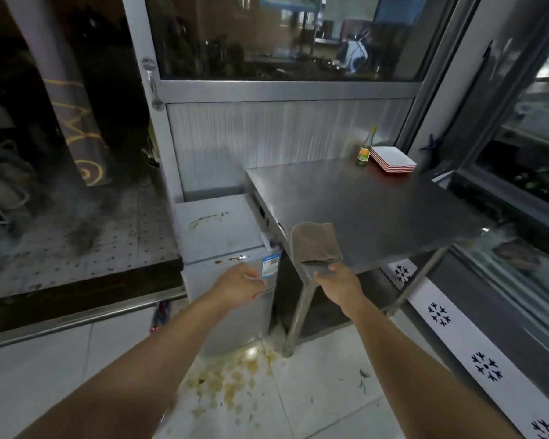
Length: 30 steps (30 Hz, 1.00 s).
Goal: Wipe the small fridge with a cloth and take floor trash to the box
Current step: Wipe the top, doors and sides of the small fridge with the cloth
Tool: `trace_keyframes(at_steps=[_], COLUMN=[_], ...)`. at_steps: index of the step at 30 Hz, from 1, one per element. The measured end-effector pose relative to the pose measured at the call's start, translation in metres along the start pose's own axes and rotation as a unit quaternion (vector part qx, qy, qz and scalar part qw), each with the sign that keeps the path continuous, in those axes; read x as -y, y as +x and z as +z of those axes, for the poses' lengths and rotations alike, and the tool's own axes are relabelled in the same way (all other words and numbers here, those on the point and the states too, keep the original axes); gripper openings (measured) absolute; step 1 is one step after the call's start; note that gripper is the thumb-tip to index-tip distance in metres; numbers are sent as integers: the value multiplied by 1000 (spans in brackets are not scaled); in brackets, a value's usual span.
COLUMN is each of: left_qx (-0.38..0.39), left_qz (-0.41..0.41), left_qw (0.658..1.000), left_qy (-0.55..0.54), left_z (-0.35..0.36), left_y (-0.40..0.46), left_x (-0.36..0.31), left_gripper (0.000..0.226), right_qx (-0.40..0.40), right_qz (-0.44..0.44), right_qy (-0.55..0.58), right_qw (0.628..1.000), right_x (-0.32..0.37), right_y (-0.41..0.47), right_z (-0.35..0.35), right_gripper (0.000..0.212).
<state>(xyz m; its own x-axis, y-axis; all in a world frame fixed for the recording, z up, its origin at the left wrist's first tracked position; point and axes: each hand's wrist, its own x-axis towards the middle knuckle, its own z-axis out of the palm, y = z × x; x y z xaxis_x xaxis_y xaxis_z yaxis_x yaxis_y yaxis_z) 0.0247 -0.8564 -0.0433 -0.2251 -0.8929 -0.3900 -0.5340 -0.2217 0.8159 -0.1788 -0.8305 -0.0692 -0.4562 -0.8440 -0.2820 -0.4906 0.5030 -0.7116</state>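
right hand (pixel 336 280) pinches cloth (pixel 314 243) | left hand (pixel 238 285) fingers relaxed, at fridge (pixel 216 229)

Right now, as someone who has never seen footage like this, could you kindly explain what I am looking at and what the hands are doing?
This is one wide-angle picture from a camera worn on a person's head, looking forward and down; there is no robot. The right hand grips a brown cloth lying over the near corner of a steel table. The left hand reaches toward the small fridge beside it, holding nothing. The fridge top shows stains. At the table's far end stand a bottle and a stack of trays. Yellowish spilled scraps lie on the floor tiles.
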Motion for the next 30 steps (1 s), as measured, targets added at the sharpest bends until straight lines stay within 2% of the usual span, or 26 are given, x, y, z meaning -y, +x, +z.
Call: trace_keyframes(at_steps=[2,6,10,15,20,22,26,30], left_qx=[-2,-10,-20,-8,-11,-10,-13,-16], left_qz=[-8,-36,-55,-73,-94,-97,-104,-110], left_qw=[1000,999,998,997,995,995,994,990], left_qy=[-15,0,25,22,-1,-7,-44,-85], left_z=[5,19,34,38,31,23,-3,-43], left_y=[35,105,166,203,218,220,215,205], left_x=[-8,-20,-22,-16,-9,-8,-5,2], left_gripper=[19,17,13,11,14,17,27,29], right_qx=[-24,-71,-75,-92,-104,-108,-91,-49], right_qz=[-4,13,38,102,162,132,24,-45], right_qy=[5,-50,-88,-193,-179,-149,-26,37], right_qw=[1000,996,993,971,965,974,995,997], right_x=[2,-2,-12,-20,-14,-3,41,95], right_y=[42,120,186,225,239,240,233,214], right_z=[1,0,8,23,30,34,49,75], right_gripper=[31,40,40,52,49,43,17,12])
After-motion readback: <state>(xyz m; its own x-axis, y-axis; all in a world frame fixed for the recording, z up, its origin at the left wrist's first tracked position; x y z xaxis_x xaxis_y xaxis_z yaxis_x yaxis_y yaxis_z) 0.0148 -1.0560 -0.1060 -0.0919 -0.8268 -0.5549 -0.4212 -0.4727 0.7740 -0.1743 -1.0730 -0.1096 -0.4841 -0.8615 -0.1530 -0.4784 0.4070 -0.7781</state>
